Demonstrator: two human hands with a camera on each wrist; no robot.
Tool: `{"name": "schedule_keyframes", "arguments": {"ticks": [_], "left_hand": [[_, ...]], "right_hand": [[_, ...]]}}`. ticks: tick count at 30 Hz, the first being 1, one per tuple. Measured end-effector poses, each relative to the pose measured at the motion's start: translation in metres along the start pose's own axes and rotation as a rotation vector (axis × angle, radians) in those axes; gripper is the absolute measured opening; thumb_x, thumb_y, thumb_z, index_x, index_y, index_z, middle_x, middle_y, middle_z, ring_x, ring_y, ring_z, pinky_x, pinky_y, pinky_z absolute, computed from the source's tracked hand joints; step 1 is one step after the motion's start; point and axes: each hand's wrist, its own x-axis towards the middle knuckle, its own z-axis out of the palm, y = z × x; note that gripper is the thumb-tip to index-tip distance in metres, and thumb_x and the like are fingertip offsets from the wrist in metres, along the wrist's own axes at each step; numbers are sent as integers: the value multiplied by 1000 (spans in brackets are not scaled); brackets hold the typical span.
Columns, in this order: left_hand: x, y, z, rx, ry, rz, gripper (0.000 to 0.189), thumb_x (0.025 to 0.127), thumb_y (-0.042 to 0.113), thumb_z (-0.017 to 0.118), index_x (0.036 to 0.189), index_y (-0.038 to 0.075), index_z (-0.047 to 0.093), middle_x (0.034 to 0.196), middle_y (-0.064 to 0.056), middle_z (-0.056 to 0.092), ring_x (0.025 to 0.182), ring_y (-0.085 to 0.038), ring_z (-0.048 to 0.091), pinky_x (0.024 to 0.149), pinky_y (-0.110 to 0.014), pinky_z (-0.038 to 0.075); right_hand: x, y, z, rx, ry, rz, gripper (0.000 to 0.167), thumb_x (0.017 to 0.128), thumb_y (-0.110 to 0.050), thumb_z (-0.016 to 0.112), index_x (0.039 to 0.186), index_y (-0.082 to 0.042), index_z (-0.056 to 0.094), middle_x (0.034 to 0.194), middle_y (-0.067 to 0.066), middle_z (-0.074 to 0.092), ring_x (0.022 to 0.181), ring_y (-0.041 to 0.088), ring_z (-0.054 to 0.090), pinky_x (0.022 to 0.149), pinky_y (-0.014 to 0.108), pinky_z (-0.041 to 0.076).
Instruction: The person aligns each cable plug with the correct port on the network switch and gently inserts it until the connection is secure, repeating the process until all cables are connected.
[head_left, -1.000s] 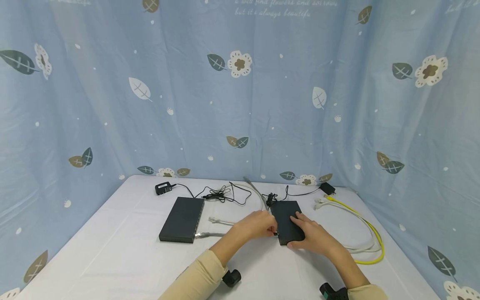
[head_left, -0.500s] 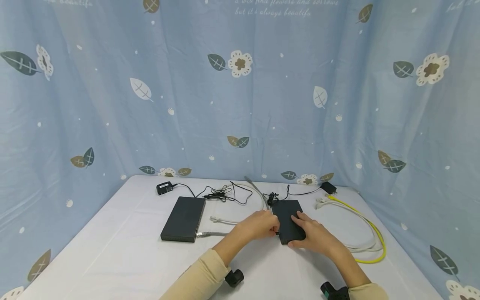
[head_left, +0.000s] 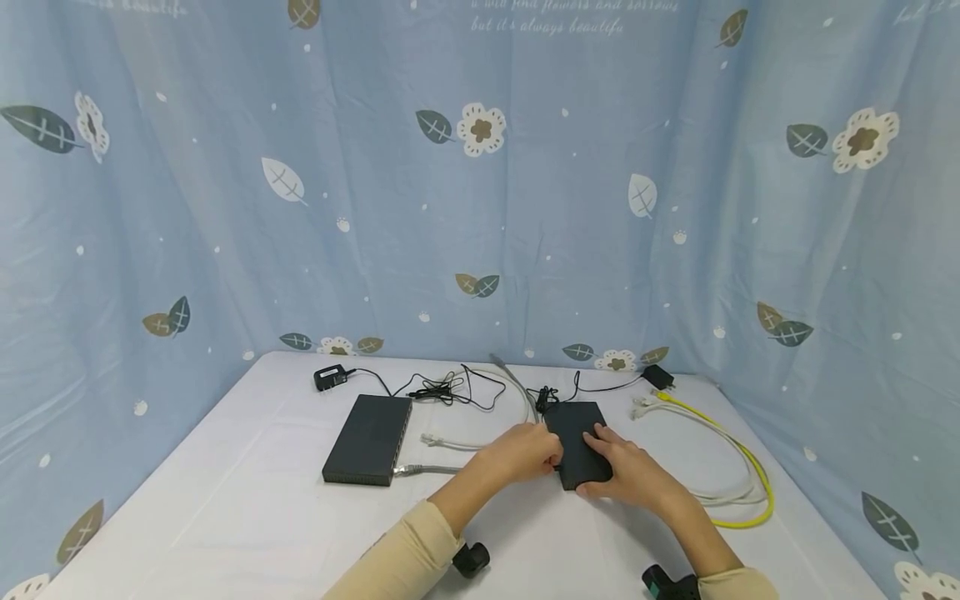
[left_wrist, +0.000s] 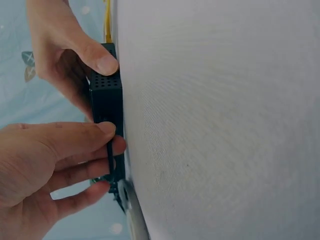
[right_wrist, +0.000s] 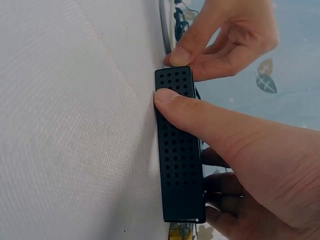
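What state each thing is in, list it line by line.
Left grip: pinching the black part
Right grip: holding the right box
Black part: beside right box, seating unclear
Right box: flat, held
Left box: flat, untouched
Grey cable: meets left box, seating unclear
White plug: loose
Yellow cable: curved, visible end loose
Left adapter: unplugged
Right adapter: unplugged

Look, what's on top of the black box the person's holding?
The right hand rests its fingers on the black box. Its uncovered top looks plain black; what's beneath those fingers can't be seen.
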Motion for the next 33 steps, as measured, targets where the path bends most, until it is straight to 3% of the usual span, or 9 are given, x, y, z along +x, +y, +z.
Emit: {"name": "schedule_keyframes", "arguments": {"ticks": [10, 15, 18, 27, 33], "left_hand": [[-3, -4, 3, -43, -15, -3, 16, 87, 14, 73, 73, 22, 70, 64, 13, 58, 53, -1, 43, 53, -14, 35], [-4, -6, 1, -58, -12, -13, 2, 85, 21, 77, 86, 23, 76, 79, 14, 69, 66, 2, 56, 64, -13, 45], [-4, -6, -2, -50, -17, -13, 8, 84, 26, 78, 92, 23, 77, 89, 13, 71, 76, 2, 60, 71, -14, 48], [-5, 6, -6, -27, -14, -8, 18, 86, 37, 75, 101, 27, 75, 99, 10, 63, 81, -3, 55, 74, -16, 47], [-4, 13, -6, 20, -40, -12, 33, 89, 44, 70, 118, 30, 69, 121, 8, 62, 106, -10, 59, 90, -24, 51]], "right_hand": [[-1, -5, 2, -15, -11, 19, 94, 72, -52, 82, 145, -4, 48, 153, 28, 36, 131, 54, 44, 101, 61, 42], [0, -9, 1, -26, -16, 31, 95, 71, -54, 82, 145, -3, 48, 152, 29, 37, 132, 53, 44, 102, 61, 42], [0, -10, 0, -17, -19, 39, 96, 71, -54, 82, 145, -3, 48, 152, 29, 37, 133, 52, 43, 102, 61, 42], [-1, -4, 0, -17, -26, 23, 96, 71, -54, 82, 144, -3, 48, 152, 29, 37, 128, 56, 45, 99, 63, 43], [-3, -4, -8, 16, -70, 32, 93, 71, -48, 84, 145, -5, 48, 154, 26, 35, 128, 55, 45, 98, 65, 41]]}}
